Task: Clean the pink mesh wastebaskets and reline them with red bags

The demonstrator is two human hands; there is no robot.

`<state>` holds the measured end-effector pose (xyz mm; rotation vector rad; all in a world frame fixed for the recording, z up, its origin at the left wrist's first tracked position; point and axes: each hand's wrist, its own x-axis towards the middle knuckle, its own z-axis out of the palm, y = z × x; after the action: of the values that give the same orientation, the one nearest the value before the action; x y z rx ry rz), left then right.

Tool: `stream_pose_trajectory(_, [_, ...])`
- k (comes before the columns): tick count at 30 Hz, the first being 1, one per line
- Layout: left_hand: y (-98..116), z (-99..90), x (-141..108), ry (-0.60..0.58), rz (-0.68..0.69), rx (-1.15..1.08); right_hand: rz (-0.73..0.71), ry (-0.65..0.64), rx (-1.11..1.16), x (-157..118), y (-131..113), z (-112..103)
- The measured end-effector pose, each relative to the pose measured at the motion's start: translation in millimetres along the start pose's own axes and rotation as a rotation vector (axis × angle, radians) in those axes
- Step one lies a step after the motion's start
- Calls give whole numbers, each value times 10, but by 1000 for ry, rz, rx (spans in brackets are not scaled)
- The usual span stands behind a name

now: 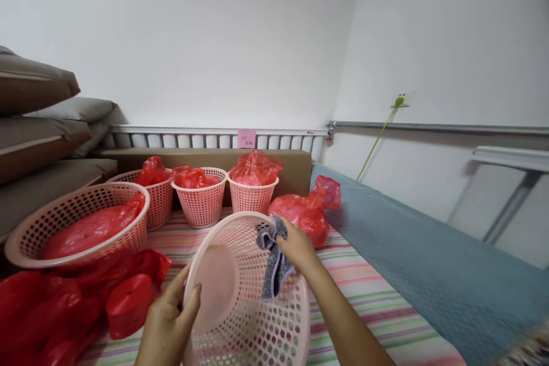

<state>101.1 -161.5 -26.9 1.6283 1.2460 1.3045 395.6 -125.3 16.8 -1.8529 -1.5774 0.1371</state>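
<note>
A pink perforated plastic basket (pixel 218 286) is tilted on its side in front of me, its mouth toward me. Its left rim is gripped by my left hand (pixel 171 317), thumb inside and fingers outside. My right hand (pixel 295 243) is closed on a grey cloth with lilac edging (pixel 274 266), at the upper right of the rim. The cloth hangs down over the inside of the basket. Part of the right hand's fingers is hidden behind the cloth.
Behind stand several pink baskets (pixel 201 206) with red plastic bags inside. A tied red bag (pixel 300 214) lies right of them. A red bag roll (pixel 128 306) and loose red plastic (pixel 38 314) lie at left on the striped cloth (pixel 369 286). Brown cushions (pixel 38 137) are stacked at left.
</note>
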Motion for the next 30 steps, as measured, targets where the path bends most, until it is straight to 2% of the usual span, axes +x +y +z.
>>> stream_pose_trajectory(3, [94,28,-17,28,10,-36,8,-17,-7,-13,78,-16])
stream_pose_trajectory(5, [139,33,-9,24,20,-43,5,12,-22,-18,35,9])
stream_pose_trajectory(10, [128,36,-10,-1,-2,-56,-55,85,-34,82,-343,134])
stream_pose_trajectory(13, [90,51,-60,38,13,-43,-107,90,-5,205,-544,192])
stream_pose_trajectory(15, [64,47,-94,68,24,-23,-133,78,25,269,-583,209])
stream_pose_trajectory(18, [22,23,-120,62,37,22,-135,50,81,293,-485,193])
stream_pose_trajectory(21, [9,34,-139,67,41,59,-113,18,149,230,-276,145])
stream_pose_trajectory(25, [82,124,-174,101,15,48,-68,3,244,45,3,110])
stream_pose_trajectory(30, [183,168,-180,73,23,26,20,7,432,-256,242,96])
